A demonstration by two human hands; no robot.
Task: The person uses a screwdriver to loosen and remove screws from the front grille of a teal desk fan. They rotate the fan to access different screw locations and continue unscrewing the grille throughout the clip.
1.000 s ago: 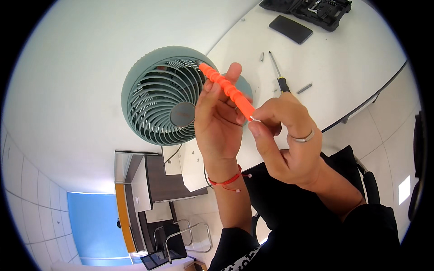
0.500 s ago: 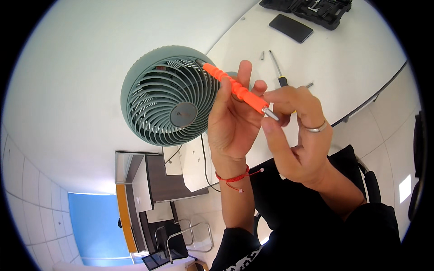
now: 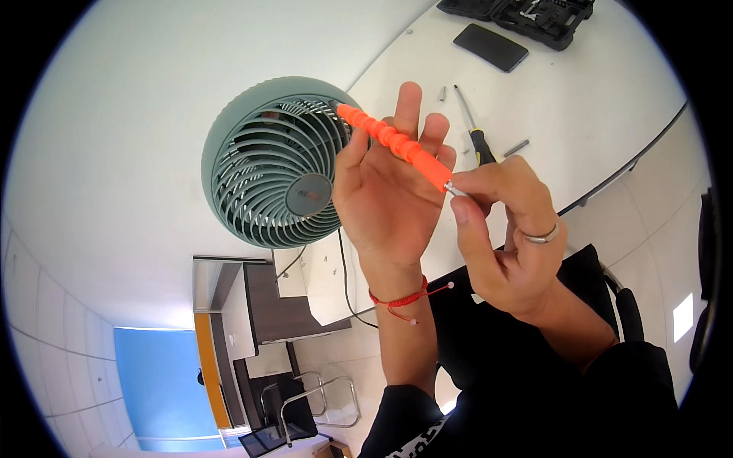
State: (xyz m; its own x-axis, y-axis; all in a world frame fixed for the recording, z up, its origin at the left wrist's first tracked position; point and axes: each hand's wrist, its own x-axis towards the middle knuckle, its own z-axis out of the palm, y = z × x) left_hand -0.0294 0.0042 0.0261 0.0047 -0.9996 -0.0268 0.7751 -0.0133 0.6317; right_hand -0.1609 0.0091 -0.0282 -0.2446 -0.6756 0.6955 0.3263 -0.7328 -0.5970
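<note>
"Orange flexible shaft (image 3: 400, 143), and it is slung slantwise across both hands! Its long axis is angled up and leftward, away from the fingertips of the right hand (image 3: 519, 237)."

"And the near end?"

"Claimed by the right! The metal tip (image 3: 453, 189) is pinched there between thumb and forefinger, roughly in line with the orange body."

"By which hand is the ribbed stretch covered?"

"By the left hand (image 3: 389, 202), clearly the nearer one there. Its palm is turned up to view, its longer fingers are spread apart, and they are crossed by the shaft. Whether the shaft is squeezed by the left thumb cannot be told."

"And the far end?"

"That is carried up past the left thumb, and is seen against the rim of the green fan (image 3: 305, 191). Whether the fan is touched cannot be told!"
</note>
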